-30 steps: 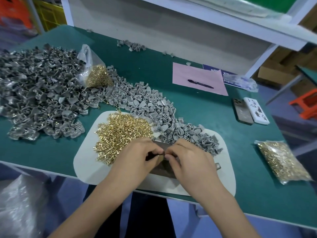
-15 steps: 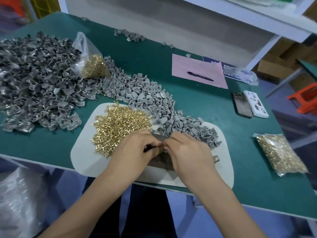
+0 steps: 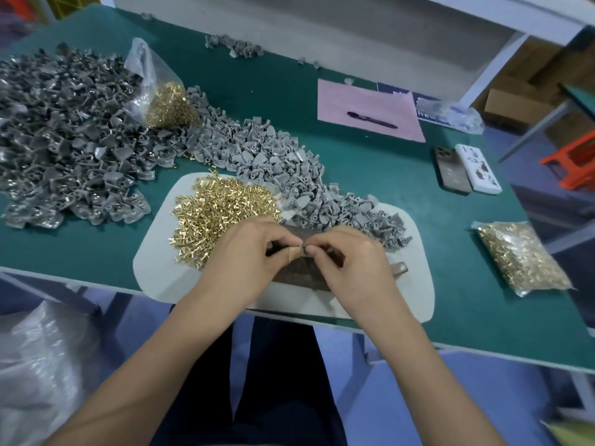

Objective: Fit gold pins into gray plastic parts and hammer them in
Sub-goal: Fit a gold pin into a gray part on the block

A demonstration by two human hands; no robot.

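Left hand (image 3: 244, 252) and right hand (image 3: 347, 262) fingertip to fingertip — pinched item hidden — over half-covered dark block (image 3: 302, 272).

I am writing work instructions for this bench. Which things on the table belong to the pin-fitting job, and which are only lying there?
For the job: loose gold pins; gray plastic parts; darker gray pile; white mat; metal block; bagged pins; left hand; right hand.

Just lying about: pink paper; pen; two phones.
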